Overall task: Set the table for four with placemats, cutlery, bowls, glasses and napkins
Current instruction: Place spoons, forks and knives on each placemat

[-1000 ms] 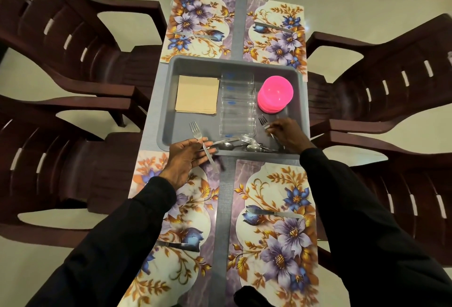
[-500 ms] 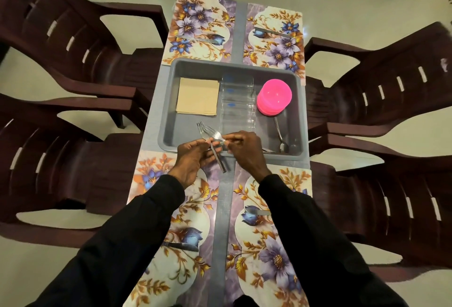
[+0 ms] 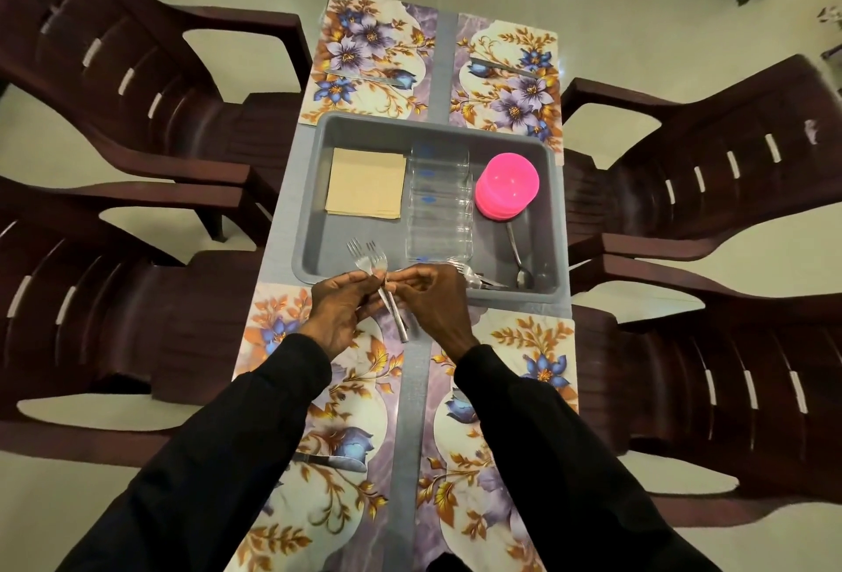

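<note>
Head view: both arms, in black sleeves, reach forward and meet over the near rim of the tray [image 3: 306, 225]. There the left hand [image 3: 339, 316] and right hand [image 3: 435, 305] face each other with fingers curled, together pinching two forks [image 3: 371, 264] at the necks, tines pointing away and handles slanting back between the wrists above the counter [image 3: 410, 412]. Beyond the hands, in the tray, napkins [image 3: 367, 183] lie ahead of the left hand, glasses [image 3: 439, 202] lie straight ahead, bowls [image 3: 507, 186] and a spoon [image 3: 517, 252] lie ahead of the right, and placemats [image 3: 360, 393] lie under the forearms.
</note>
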